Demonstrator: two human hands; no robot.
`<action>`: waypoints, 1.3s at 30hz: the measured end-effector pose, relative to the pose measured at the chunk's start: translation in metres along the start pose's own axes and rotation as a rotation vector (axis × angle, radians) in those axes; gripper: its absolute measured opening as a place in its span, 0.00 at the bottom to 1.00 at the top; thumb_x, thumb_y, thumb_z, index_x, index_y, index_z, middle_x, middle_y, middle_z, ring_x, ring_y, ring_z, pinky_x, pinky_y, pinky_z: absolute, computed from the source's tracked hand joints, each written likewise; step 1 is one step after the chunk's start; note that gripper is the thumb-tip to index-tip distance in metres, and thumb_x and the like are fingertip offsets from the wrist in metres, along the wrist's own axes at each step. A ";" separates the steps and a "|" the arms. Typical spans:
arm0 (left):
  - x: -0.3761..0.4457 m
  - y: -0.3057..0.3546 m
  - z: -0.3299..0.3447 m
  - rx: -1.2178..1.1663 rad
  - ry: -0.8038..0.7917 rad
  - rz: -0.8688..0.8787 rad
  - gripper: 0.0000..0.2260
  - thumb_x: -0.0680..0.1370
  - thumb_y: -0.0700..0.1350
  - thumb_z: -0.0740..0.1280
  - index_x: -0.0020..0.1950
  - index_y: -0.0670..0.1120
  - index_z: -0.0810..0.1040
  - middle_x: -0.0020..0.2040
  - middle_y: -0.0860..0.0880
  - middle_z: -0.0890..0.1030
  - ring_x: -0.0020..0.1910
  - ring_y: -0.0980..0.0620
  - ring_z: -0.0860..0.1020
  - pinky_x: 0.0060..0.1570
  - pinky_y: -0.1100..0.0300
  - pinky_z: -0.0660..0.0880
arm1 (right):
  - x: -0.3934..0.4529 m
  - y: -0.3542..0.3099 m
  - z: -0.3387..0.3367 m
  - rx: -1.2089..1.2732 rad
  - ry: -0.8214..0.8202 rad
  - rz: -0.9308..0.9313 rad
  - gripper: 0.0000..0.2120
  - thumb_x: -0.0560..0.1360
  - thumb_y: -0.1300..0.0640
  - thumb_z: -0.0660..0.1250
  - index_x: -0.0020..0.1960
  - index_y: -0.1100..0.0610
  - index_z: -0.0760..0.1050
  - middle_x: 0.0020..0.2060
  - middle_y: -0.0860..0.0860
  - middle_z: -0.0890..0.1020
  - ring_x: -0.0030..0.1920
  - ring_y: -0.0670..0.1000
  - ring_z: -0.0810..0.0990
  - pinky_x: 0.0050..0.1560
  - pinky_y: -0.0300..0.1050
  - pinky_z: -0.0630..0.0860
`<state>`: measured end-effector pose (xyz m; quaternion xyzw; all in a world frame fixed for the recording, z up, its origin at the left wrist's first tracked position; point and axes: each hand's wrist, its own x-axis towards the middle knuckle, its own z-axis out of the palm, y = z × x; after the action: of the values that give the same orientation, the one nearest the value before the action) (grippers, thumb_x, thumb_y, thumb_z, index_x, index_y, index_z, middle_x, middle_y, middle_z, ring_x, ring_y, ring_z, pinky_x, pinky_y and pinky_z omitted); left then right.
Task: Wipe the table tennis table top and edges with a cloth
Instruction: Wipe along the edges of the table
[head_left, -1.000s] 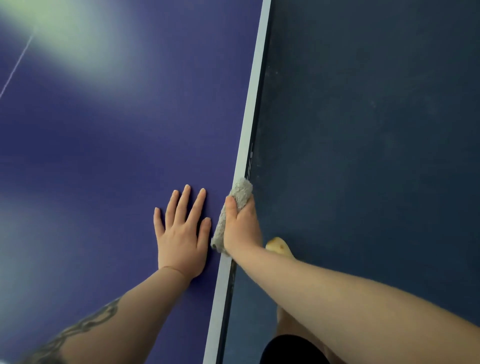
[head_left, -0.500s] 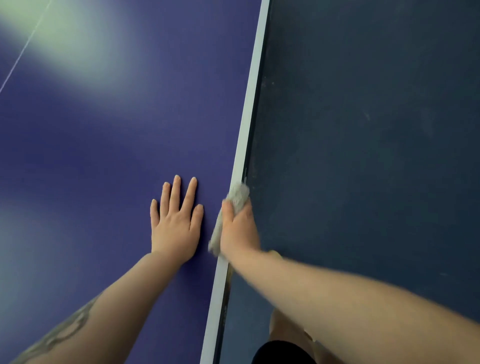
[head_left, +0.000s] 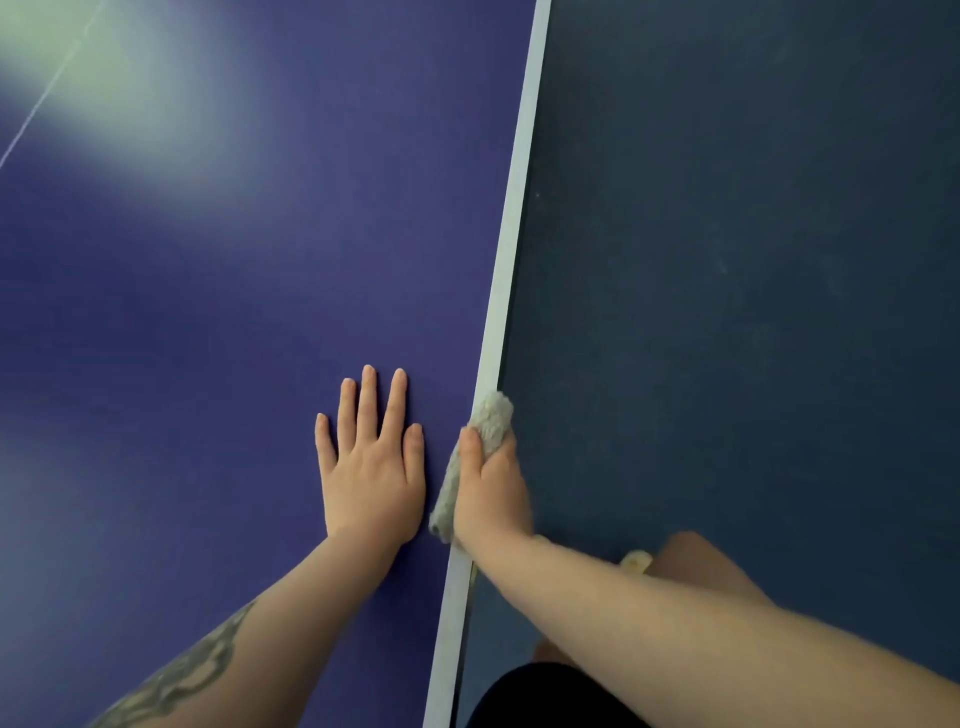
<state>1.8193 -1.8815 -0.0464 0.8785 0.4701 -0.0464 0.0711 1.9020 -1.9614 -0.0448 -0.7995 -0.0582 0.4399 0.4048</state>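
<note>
The blue table tennis table top (head_left: 218, 322) fills the left of the view, with its white edge stripe (head_left: 511, 208) running from top centre down to the bottom. My left hand (head_left: 371, 467) lies flat on the top, fingers straight and spread, close to the edge. My right hand (head_left: 493, 493) grips a grey cloth (head_left: 488, 418) folded over the table's edge, thumb on the top side and fingers hidden down the side.
Dark blue floor (head_left: 727, 260) lies to the right of the table edge. My leg and a yellow shoe tip (head_left: 636, 561) show below my right forearm. A thin white line (head_left: 41, 104) crosses the table's far left, beside a bright reflection.
My right hand has slid the cloth a short way forward along the edge. My left hand has shifted forward on the top beside it.
</note>
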 end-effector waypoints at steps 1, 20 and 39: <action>0.000 0.000 0.000 -0.003 -0.003 -0.001 0.26 0.80 0.57 0.37 0.80 0.57 0.44 0.81 0.51 0.47 0.79 0.50 0.42 0.77 0.46 0.44 | -0.017 0.008 0.001 0.006 -0.016 -0.001 0.28 0.82 0.39 0.50 0.78 0.50 0.56 0.72 0.48 0.71 0.66 0.52 0.75 0.61 0.45 0.72; 0.083 0.015 -0.021 -0.002 -0.069 0.153 0.25 0.81 0.58 0.44 0.79 0.61 0.48 0.80 0.49 0.52 0.78 0.46 0.46 0.75 0.40 0.44 | 0.054 -0.036 -0.012 0.088 -0.004 -0.051 0.27 0.82 0.38 0.53 0.78 0.46 0.57 0.70 0.48 0.73 0.65 0.53 0.76 0.59 0.45 0.71; 0.161 0.065 -0.018 -0.027 0.021 0.085 0.25 0.82 0.56 0.45 0.79 0.59 0.46 0.81 0.52 0.48 0.79 0.49 0.42 0.74 0.36 0.42 | 0.131 -0.087 -0.022 0.133 0.076 -0.058 0.28 0.82 0.38 0.51 0.79 0.49 0.57 0.73 0.48 0.71 0.67 0.55 0.74 0.65 0.52 0.71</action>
<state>1.9631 -1.7819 -0.0473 0.8971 0.4337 -0.0276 0.0798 2.0210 -1.8576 -0.0633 -0.7850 -0.0364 0.4002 0.4715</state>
